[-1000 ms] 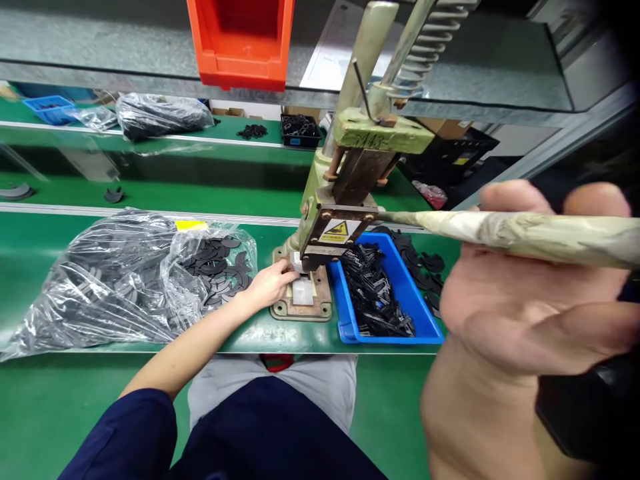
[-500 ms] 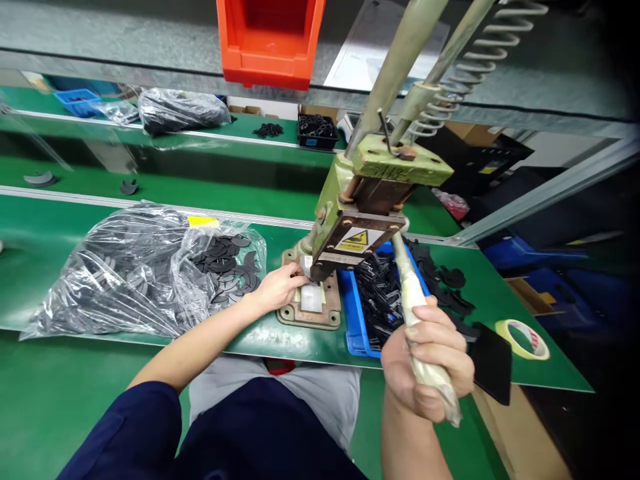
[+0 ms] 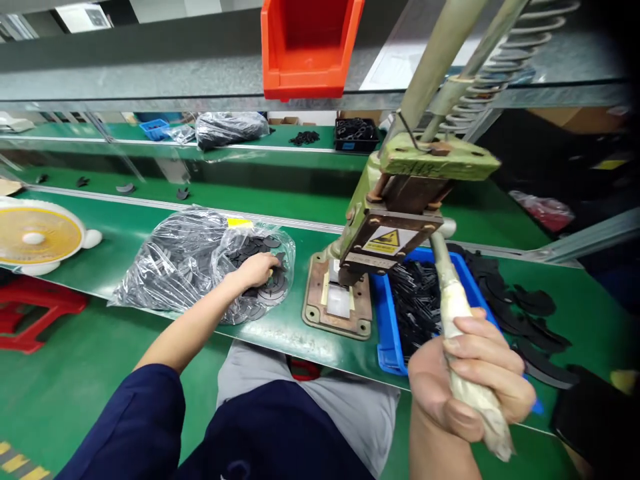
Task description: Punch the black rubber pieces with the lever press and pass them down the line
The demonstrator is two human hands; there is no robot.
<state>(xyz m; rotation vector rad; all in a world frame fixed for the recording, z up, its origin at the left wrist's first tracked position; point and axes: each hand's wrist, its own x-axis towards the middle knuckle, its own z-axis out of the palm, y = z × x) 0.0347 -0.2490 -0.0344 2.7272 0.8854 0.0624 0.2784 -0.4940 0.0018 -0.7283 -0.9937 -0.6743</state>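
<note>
My left hand (image 3: pixel 256 271) is in the mouth of a clear plastic bag (image 3: pixel 165 267), with its fingers closed at the flat black curved pieces (image 3: pixel 273 288) there. A dark piece shows at the fingertips, partly hidden by them. The lever handle (image 3: pixel 453 300) of a green hand press (image 3: pixel 440 159) is in the grip of my right hand (image 3: pixel 473 377); pale wrapping covers the handle. Under the press head, the base plate (image 3: pixel 311 312) carries a small light metal block (image 3: pixel 339 301). No curved piece can be made out on that block.
Right of the press stands a blue bin (image 3: pixel 385 353) full of black parts, with more black curved pieces (image 3: pixel 535 300) beyond it. A white fan (image 3: pixel 35 237) lies at the left. An orange bin (image 3: pixel 305 83) hangs overhead on the shelf edge.
My left hand has gone from the press base leftward to the bag's black pieces. My right hand still grips the lever. The whole view has swung left, bringing the fan into sight.
</note>
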